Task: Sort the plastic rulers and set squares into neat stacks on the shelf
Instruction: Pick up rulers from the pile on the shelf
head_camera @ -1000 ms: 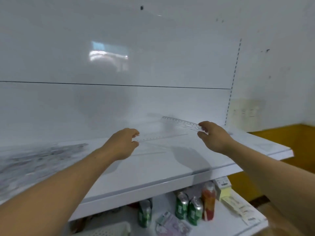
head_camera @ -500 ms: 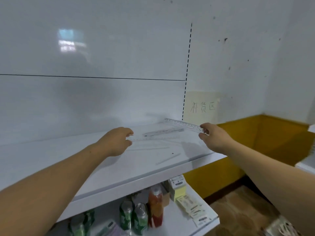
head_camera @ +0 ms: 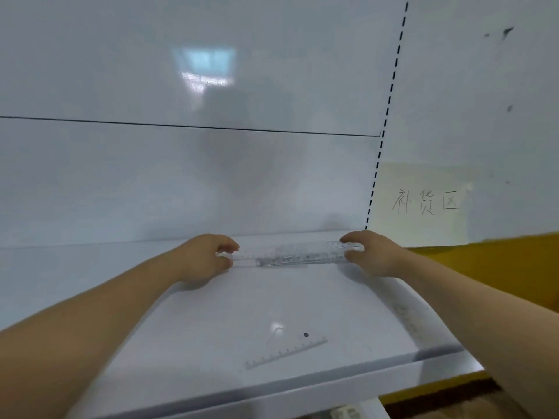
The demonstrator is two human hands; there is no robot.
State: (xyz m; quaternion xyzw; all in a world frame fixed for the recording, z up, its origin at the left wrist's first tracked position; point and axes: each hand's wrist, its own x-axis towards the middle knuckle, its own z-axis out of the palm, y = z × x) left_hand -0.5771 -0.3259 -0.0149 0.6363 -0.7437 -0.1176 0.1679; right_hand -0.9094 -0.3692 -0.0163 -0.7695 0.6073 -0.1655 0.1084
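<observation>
Fingers of the left hand [head_camera: 203,261] and right hand [head_camera: 373,256] pinch opposite ends of the clear rulers [head_camera: 290,257] low over the shelf [head_camera: 211,328].

Only one view is given, shot from a wide-angle camera worn on the head. It's aimed forward and a bit down at the white shelf [head_camera: 242,300], which is seen close up from just above its front lip. Both forearms are brought in from the bottom corners, and the left hand [head_camera: 202,258] and right hand [head_camera: 373,255] are framed mid-picture, at either end of the rulers [head_camera: 296,255]. The back panel [head_camera: 181,176] is faced nearly square-on. Straight edges are bowed near the borders.
</observation>
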